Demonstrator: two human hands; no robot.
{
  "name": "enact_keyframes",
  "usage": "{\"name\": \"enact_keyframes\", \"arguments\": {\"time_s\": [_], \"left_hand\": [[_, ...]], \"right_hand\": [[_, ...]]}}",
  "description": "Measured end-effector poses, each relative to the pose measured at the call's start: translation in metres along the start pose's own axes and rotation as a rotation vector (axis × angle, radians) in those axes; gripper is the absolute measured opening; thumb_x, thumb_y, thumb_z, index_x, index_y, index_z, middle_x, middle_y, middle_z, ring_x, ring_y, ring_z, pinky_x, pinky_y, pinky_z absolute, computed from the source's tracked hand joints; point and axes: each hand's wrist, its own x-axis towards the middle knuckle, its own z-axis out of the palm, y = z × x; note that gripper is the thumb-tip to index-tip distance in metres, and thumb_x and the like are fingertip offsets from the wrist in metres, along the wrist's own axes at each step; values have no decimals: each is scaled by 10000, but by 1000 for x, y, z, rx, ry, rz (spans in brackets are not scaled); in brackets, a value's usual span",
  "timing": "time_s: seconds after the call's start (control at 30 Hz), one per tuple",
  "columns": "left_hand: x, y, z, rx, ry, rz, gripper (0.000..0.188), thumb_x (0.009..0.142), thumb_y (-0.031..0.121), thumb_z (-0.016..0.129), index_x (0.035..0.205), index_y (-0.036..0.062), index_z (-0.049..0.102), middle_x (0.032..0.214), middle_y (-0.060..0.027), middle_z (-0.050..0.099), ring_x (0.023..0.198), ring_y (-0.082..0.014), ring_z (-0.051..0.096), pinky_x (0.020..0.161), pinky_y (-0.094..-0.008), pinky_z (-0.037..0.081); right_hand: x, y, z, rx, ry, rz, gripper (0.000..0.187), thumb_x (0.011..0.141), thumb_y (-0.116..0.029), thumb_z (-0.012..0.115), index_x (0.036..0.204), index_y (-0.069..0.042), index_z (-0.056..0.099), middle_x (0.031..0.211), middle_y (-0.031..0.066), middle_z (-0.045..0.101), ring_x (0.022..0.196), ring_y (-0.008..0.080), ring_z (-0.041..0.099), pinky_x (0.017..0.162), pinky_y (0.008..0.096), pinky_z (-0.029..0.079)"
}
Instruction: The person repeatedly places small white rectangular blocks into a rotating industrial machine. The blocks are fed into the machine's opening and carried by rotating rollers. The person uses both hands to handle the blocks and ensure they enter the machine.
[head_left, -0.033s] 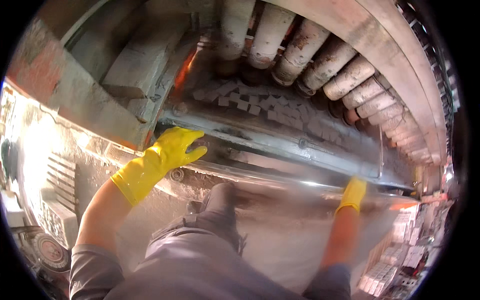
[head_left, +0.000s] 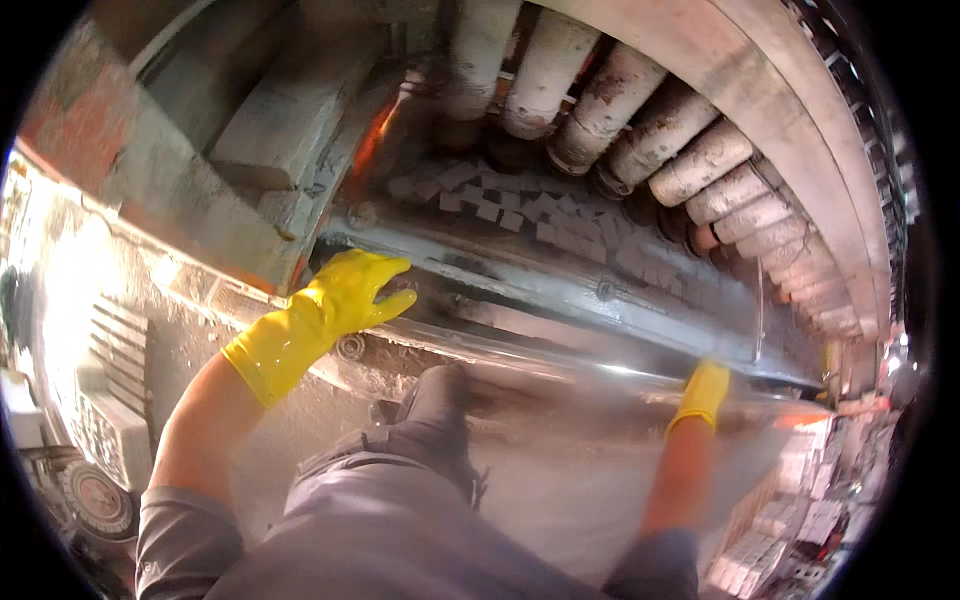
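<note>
My left hand (head_left: 352, 292), in a wet yellow rubber glove, is over the left end of a long metal trough (head_left: 500, 318). Its thumb and fingers are apart, and nothing shows between them. Farther right, my right hand (head_left: 706, 388), gloved the same way, is at the trough's shiny near rail (head_left: 590, 371). Its fingers point away and are blurred, so I cannot tell whether they grip the rail. Beyond the trough runs a wet grey metal ledge (head_left: 560, 295).
Small pale rectangular pieces (head_left: 560, 220) lie behind the ledge, beneath a row of dirty rollers (head_left: 610, 115). A heavy metal beam (head_left: 170, 175) slants across the left. Stacked blocks (head_left: 765, 545) stand at lower right, with a wheel (head_left: 97, 500) and slatted pallet (head_left: 120, 350) at left.
</note>
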Motion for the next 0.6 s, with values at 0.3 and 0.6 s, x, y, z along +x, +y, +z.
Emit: {"name": "enact_keyframes", "arguments": {"time_s": [0.3,0.6], "left_hand": [[-11,5,-12,33,66,-7,492,848,374,787,1192,31,710,1079,-176,740,979,-377,687,892,-465,536],[28,-9,-29,55,35,-53,485,855,375,781,1197,40,707,1132,-166,738,1023,-377,684,933,-467,539]], "right_hand": [[10,15,0,141,-63,-36,413,986,-349,621,1168,21,612,989,200,670,651,311,655,514,411,541],[60,9,12,14,-113,-41,520,970,-337,643,1325,34,563,1095,217,677,757,316,680,556,411,563]]}}
